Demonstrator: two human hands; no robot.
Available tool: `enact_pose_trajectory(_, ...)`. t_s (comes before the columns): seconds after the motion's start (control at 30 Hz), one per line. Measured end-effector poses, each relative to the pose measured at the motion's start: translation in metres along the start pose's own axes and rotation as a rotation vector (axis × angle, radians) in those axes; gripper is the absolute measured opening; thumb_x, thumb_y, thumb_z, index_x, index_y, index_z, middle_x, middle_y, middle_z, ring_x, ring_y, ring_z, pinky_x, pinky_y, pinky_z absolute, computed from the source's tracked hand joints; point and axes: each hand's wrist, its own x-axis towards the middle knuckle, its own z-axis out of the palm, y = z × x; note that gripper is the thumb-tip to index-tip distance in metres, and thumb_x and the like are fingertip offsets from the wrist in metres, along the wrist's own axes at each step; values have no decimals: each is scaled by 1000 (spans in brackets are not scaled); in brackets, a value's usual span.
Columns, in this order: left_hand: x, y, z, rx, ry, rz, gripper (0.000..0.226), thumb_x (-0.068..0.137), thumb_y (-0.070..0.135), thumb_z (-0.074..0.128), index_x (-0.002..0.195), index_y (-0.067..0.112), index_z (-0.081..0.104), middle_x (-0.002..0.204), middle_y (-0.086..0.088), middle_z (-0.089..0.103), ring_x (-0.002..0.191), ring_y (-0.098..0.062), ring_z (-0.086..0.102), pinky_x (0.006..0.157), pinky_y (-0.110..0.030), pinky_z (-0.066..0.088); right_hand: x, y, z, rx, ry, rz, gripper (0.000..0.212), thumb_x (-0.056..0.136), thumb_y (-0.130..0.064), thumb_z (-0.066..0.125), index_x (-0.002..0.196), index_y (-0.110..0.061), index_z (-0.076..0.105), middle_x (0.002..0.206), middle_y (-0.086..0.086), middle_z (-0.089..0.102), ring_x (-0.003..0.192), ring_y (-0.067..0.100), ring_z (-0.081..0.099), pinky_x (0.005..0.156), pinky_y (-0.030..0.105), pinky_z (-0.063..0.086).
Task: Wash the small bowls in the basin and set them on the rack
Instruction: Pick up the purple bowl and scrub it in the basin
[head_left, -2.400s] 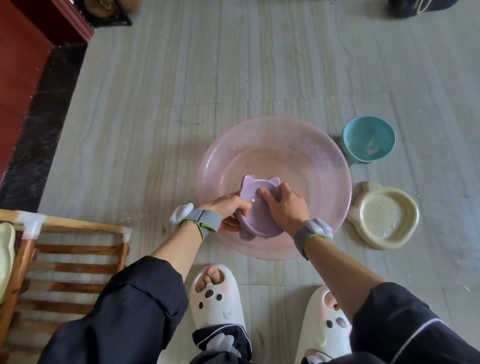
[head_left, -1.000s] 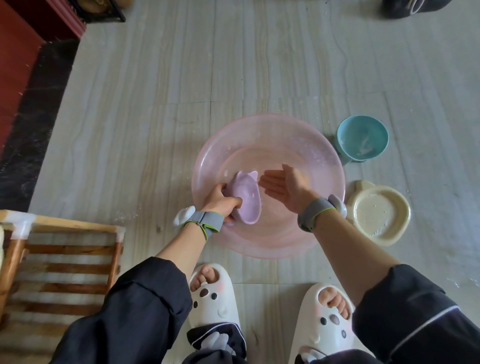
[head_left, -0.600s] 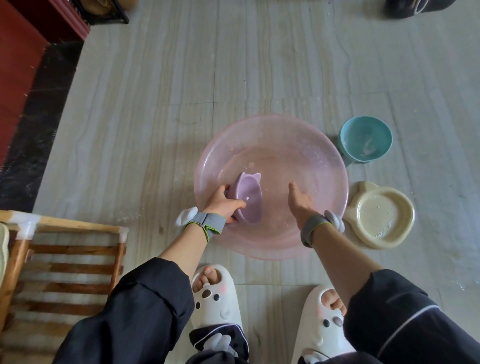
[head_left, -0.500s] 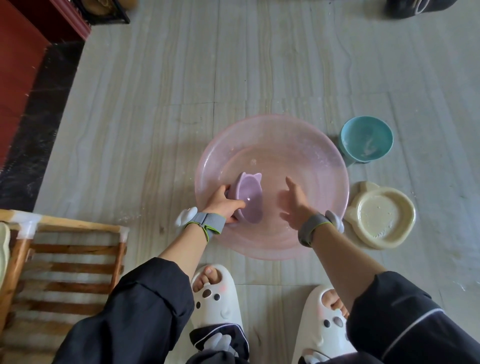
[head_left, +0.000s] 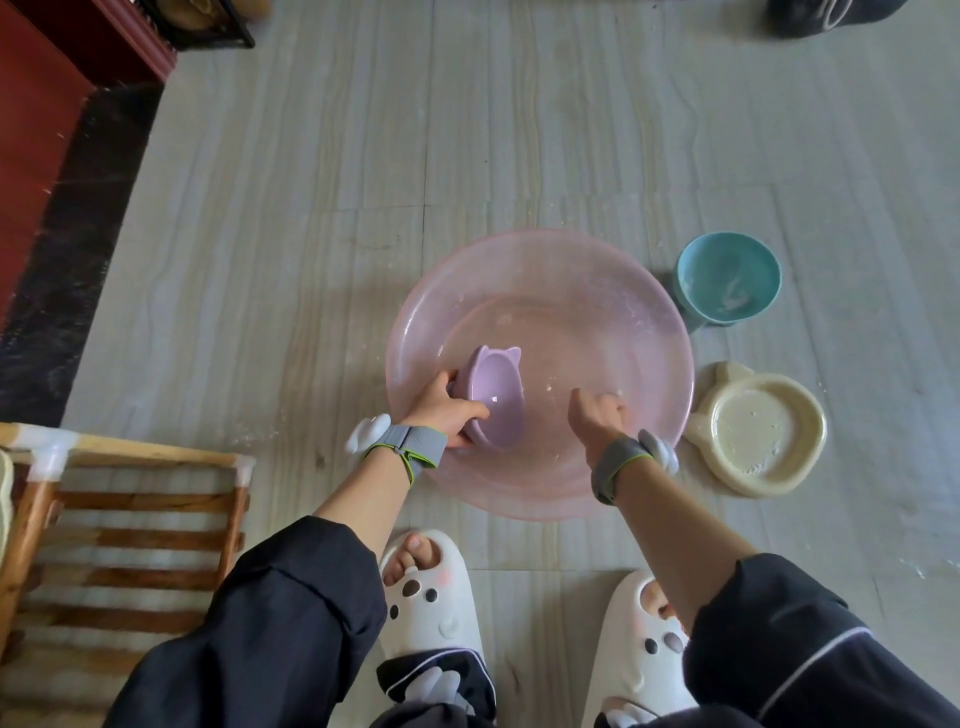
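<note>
A clear pink basin (head_left: 597, 270) stands on the floor in front of my feet. My left hand (head_left: 447, 408) grips a purple bowl with cat ears (head_left: 496, 397) by its near rim, tilted on its side at the basin's left, the inside facing right. My right hand (head_left: 597, 415) is down in the basin's water to the right of the bowl, apart from it, fingers pointing down and partly hidden. A teal bowl (head_left: 727, 278) and a cream cat-eared dish (head_left: 756, 428) sit on the floor right of the basin. The wooden slatted rack (head_left: 130, 512) is at lower left.
My two white slippers (head_left: 426, 597) stand just behind the basin. A dark red cabinet (head_left: 47, 104) and black floor strip run along the left. A dark object (head_left: 826, 13) lies at the top right edge. Grey floor tiles spread beyond the basin.
My right hand let go of the purple bowl and dipped into the basin's water at the right. My left hand keeps the bowl, now tilted on its side.
</note>
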Motion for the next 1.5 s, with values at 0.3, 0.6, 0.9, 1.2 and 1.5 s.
enact_pose_trajectory(0.3,12,-6,-3,77,37,-3,68,50,11,59,115,30,54,107,-7,63,98,-37,65,72,-63,57,-15,-17,5,399,-291,-130,36,97,-34,47,102,-5,68,98,7,69,81,20,65,74,30,50)
enact_pose_trajectory(0.6,9,-7,13,165,-18,26,61,56,12,51,113,30,53,113,-7,62,110,-35,59,91,-54,54,-34,16,10,-101,-223,-344,54,78,-52,70,117,-26,43,88,8,72,55,21,71,48,29,55)
enact_pose_trajectory(0.9,-9,2,20,653,316,332,38,97,36,53,127,13,45,110,-23,64,101,-45,59,80,-41,45,-35,14,8,-299,4,-575,26,99,-41,41,95,-15,43,60,8,69,62,31,68,68,45,57)
enact_pose_trajectory(1.2,-9,6,19,451,288,231,55,87,23,67,136,24,43,114,-12,62,101,-39,61,76,-35,55,-44,-5,2,-359,-49,-620,49,81,-20,68,122,-6,44,125,15,48,107,39,55,88,44,48)
enact_pose_trajectory(1.5,-8,15,28,582,298,301,39,99,40,50,121,7,46,116,-24,62,105,-45,57,83,-41,43,-38,4,2,-210,102,-594,20,98,-21,46,107,-3,47,112,22,58,101,43,54,79,40,41)
